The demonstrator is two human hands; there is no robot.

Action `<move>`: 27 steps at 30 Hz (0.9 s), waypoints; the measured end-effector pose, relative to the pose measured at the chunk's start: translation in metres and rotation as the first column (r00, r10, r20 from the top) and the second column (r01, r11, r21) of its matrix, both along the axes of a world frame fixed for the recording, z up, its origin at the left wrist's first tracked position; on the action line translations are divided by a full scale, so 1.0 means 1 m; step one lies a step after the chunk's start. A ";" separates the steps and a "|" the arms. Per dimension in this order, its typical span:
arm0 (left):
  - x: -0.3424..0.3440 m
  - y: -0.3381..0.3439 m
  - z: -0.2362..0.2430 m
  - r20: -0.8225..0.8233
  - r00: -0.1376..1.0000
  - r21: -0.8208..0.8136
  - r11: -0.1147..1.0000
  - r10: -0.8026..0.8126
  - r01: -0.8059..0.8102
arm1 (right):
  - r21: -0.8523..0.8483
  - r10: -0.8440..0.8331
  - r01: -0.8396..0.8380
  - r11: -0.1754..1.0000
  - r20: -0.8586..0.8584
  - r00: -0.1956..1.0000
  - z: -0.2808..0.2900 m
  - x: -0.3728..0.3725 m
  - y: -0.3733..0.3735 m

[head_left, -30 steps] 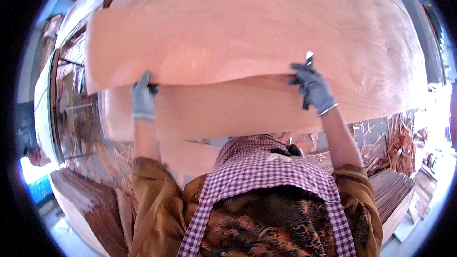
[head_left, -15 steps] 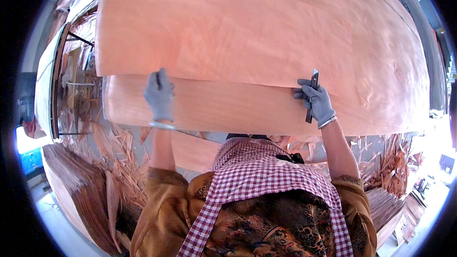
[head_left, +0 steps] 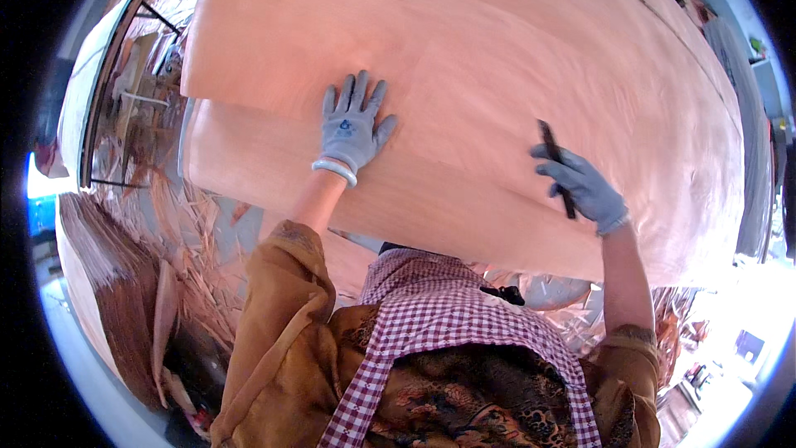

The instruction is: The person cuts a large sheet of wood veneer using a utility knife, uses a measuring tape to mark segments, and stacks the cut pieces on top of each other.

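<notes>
A wide, thin reddish wood veneer sheet [head_left: 464, 66] lies over another veneer sheet [head_left: 249, 141], whose near strip shows below its edge. My left hand [head_left: 352, 131], in a grey glove, rests flat with fingers spread on the upper sheet, close to that edge. Farther right, my right hand [head_left: 584, 182], also gloved in grey, holds a black utility knife [head_left: 557, 168] between thumb and fingers. The knife is tilted over the veneer, its top end pointing away from me. I cannot make out its blade.
Torn veneer scraps [head_left: 186, 241] litter the floor at the near left. A stack of veneer sheets [head_left: 112, 282] stands there too. Beyond the veneer's left end is a dark-edged table [head_left: 104, 91]. Grey covered material [head_left: 742, 133] runs along the far right.
My left hand has opened and moved right onto the upper sheet. My right hand, still holding the knife, has shifted right and slightly nearer, tilting the knife. The view has turned somewhat.
</notes>
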State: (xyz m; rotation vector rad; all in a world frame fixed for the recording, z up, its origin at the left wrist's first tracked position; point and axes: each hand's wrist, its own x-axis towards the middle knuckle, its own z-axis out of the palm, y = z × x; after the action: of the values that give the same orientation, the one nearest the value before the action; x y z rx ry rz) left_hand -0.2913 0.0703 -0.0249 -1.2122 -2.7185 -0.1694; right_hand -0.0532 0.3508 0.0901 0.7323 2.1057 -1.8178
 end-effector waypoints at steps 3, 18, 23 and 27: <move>-0.002 0.003 -0.002 0.027 0.997 0.052 0.995 0.078 -0.079 | 0.092 0.178 -0.192 0.977 0.141 0.974 -0.016 -0.071 -0.040; -0.006 0.004 -0.019 -0.005 0.992 0.070 0.989 0.127 -0.127 | 0.802 0.410 -0.414 0.430 0.236 0.881 -0.095 -0.187 -0.132; -0.007 -0.005 -0.022 -0.033 0.992 0.063 0.991 0.120 -0.117 | 0.691 0.503 -0.622 0.367 0.415 0.758 -0.067 -0.073 -0.094; 0.005 0.025 -0.008 -0.019 0.999 0.079 0.996 0.048 -0.046 | 0.596 0.481 -0.700 0.393 0.516 0.709 -0.057 -0.020 -0.042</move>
State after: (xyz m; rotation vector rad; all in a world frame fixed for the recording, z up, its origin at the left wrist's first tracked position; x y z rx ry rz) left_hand -0.2865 0.0957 -0.0325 -1.1218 -2.6926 -0.2538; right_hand -0.0729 0.3090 0.0328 0.2237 2.4498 -0.3467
